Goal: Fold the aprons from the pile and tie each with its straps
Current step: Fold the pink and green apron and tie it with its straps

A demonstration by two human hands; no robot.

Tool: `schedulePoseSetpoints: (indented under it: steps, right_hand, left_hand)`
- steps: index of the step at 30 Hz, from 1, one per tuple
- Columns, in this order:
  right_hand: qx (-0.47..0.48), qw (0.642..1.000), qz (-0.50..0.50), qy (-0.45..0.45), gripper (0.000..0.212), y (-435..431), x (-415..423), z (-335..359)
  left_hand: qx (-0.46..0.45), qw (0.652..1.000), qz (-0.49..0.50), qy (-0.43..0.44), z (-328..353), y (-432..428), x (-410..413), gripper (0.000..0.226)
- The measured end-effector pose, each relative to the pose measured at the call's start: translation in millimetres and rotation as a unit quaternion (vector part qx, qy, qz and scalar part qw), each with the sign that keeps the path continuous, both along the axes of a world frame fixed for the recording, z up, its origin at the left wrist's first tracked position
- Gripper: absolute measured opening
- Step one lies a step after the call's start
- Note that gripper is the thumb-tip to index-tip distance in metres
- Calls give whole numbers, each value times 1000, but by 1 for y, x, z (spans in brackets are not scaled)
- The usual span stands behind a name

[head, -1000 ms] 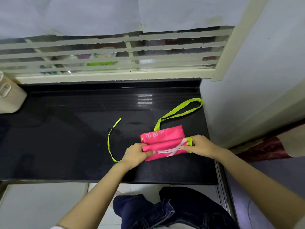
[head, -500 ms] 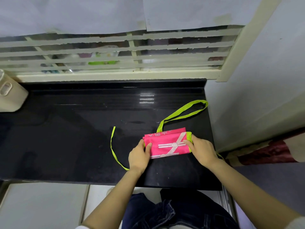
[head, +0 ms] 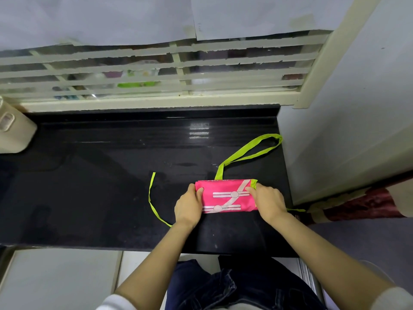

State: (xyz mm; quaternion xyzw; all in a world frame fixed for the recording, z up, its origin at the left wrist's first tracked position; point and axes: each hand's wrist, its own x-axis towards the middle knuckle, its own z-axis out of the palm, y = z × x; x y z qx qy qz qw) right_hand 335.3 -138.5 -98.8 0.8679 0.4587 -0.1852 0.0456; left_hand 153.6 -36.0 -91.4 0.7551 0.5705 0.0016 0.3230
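To stop folds springing, pinning apron on desk between left hand and right hand, both gripping its ends.

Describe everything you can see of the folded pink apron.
The pink apron is folded into a compact rectangle on the black counter, near its right end. Thin, smooth-looking fabric, white bars-and-circles print, lime-green trim at the right edge. A green strap loop runs from its far edge toward the wall; a loose green strap curves on the counter to its left. The left hand grips its left end, the right hand its right end. No strap is tied round it.
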Motion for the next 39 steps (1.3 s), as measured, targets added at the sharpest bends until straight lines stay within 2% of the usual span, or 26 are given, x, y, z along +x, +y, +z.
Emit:
schedulePoseSetpoints:
  steps: [3, 5, 8, 13, 15, 17, 19, 21, 22, 24, 28, 30, 31, 33, 36, 39]
  right_hand:
    - [32, 999, -12, 17, 50, -6, -5, 1]
    - [74, 993, -28, 83, 47, -12, -6, 0]
    - [76, 982, -50, 164, 43, -16, -5, 1]
    - [21, 995, -21, 91, 50, -7, -9, 5]
    - [6, 997, -22, 74, 51, -5, -12, 6]
    - [-4, 997, -32, 72, 51, -4, -14, 6]
    - [-7, 997, -37, 69, 51, -5, -18, 6]
    - [-10, 998, -37, 59, 52, -10, -21, 4]
    - [-9, 998, -37, 57, 51, -13, -24, 4]
    - [4, 996, -46, 78, 49, -20, -28, 1]
    - [50, 978, -111, 171, 36, -34, -29, 3]
    - [103, 971, -121, 177, 28, -38, -25, 12]
    - [140, 974, -93, 152, 31, -39, -23, 17]
    - [170, 980, 22, 99, 44, -39, -21, 23]
    - [89, 973, 195, 84, 46, -33, -27, 16]
    - [79, 967, 238, 45, 42, -35, -34, 3]
  left_hand:
    - [24, 1000, -7, 11, 2, 1, -5, 26]
    - [33, 999, -12, 18, 3, 1, -9, 26]
    - [31, 998, -26, 39, 2, 1, -10, 27]
    - [15, 999, -29, 35, 0, 2, -7, 22]
    - [70, 997, -12, 25, 3, 1, -7, 14]
    - [201, 974, -86, 50, 2, -2, -6, 26]
    - [257, 943, -203, 53, 0, -13, -1, 39]
    - [243, 926, -282, 60, -5, -31, 1, 37]
    - [211, 928, -296, 79, -9, -37, -2, 45]
    - [183, 924, -316, 118, -23, -41, -9, 57]
    - [192, 904, -355, 141, -37, -36, -17, 57]
    - [188, 906, -353, 137, -36, -35, -16, 57]
    - [181, 908, -352, 135, -35, -35, -16, 58]
    - [179, 908, -354, 137, -32, -35, -15, 59]
    - [197, 895, -374, 141, -32, -29, -16, 56]
    - [222, 868, -420, 147, -33, -14, -17, 54]
